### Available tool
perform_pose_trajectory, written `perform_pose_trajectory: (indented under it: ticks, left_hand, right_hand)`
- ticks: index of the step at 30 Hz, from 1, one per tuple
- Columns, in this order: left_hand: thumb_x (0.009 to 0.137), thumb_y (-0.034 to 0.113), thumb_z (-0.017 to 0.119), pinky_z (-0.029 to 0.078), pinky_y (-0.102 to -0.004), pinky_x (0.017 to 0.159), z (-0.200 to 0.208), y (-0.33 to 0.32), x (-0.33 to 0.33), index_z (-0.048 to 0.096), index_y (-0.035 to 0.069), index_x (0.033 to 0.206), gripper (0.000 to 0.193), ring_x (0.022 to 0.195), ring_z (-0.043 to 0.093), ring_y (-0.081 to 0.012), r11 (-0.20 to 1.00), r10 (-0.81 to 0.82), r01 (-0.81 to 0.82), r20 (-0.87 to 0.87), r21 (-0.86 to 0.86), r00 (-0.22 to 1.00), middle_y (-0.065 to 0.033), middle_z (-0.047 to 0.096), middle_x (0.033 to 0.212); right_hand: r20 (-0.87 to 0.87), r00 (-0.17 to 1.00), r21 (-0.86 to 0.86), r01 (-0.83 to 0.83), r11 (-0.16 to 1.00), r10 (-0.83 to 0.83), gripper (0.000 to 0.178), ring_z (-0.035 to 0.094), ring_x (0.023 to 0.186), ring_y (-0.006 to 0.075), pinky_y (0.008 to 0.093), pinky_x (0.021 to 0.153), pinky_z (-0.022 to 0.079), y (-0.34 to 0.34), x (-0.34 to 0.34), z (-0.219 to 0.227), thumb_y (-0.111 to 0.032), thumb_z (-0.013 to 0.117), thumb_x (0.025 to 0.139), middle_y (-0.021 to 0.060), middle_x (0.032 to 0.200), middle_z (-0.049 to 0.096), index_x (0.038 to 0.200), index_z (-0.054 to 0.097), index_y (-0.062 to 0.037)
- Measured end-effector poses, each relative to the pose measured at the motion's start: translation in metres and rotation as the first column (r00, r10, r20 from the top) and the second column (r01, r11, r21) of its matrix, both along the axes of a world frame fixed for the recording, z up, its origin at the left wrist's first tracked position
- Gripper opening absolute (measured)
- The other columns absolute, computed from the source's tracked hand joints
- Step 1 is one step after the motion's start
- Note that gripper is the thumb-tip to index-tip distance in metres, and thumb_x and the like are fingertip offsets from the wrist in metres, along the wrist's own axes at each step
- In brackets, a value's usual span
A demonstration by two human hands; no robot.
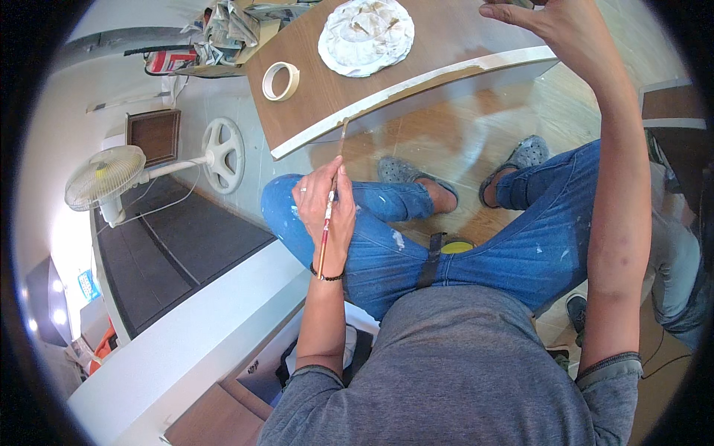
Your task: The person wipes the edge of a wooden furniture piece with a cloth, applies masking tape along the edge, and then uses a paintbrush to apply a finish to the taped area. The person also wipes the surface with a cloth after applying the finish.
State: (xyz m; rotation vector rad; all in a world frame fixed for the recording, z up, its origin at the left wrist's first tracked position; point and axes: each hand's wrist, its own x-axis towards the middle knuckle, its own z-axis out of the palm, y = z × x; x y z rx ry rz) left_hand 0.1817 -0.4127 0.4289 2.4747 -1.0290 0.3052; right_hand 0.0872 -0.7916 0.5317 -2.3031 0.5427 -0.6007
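At top centre, a plate (355,63) lies on a panel (454,41), right of a tape roll (293,83). Below, the left hand (343,212) holds a brush (328,212) toward the panel's edge. The right hand (558,22) is upper right; a fan (106,177) stands left; 2 clogs (529,151) rest on the floor (476,119) mid-frame.

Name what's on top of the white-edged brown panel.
A cream tape roll and a round white dish smeared with brown lie on the panel. The surface beneath the dish is covered and cannot be seen.
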Motion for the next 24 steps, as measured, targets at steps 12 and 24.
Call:
perform_pose_trajectory:
  ticks: [12,24]
  left_hand:
    - [0.097,0.012,0.071,0.049,-0.0407,0.090,0.008,0.001,0.002,0.074,0.005,0.110,0.015,0.092,0.069,-0.0279,0.984,0.177,-0.177,-0.014,-0.003,0.984,-0.0117,0.074,0.097]
    - [0.097,0.011,0.071,0.049,-0.0419,0.090,0.000,-0.016,-0.005,0.074,0.005,0.110,0.015,0.093,0.069,-0.0292,0.998,0.022,-0.023,-0.025,-0.052,0.999,-0.0129,0.074,0.099]
  right_hand:
    - [0.019,1.000,-0.021,-0.024,0.999,0.025,0.049,0.068,0.104,0.0264,0.0402,0.096,0.054,-0.002,-0.001,-0.003,-0.013,0.090,0.075,0.0128,0.114,0.074,0.120,0.072,-0.0025]
    - [0.044,0.999,0.002,-0.012,1.000,0.012,0.049,0.070,0.104,0.0272,0.0399,0.098,0.054,-0.001,0.000,-0.007,-0.015,0.089,0.076,0.0152,0.114,0.075,0.120,0.072,-0.0017]
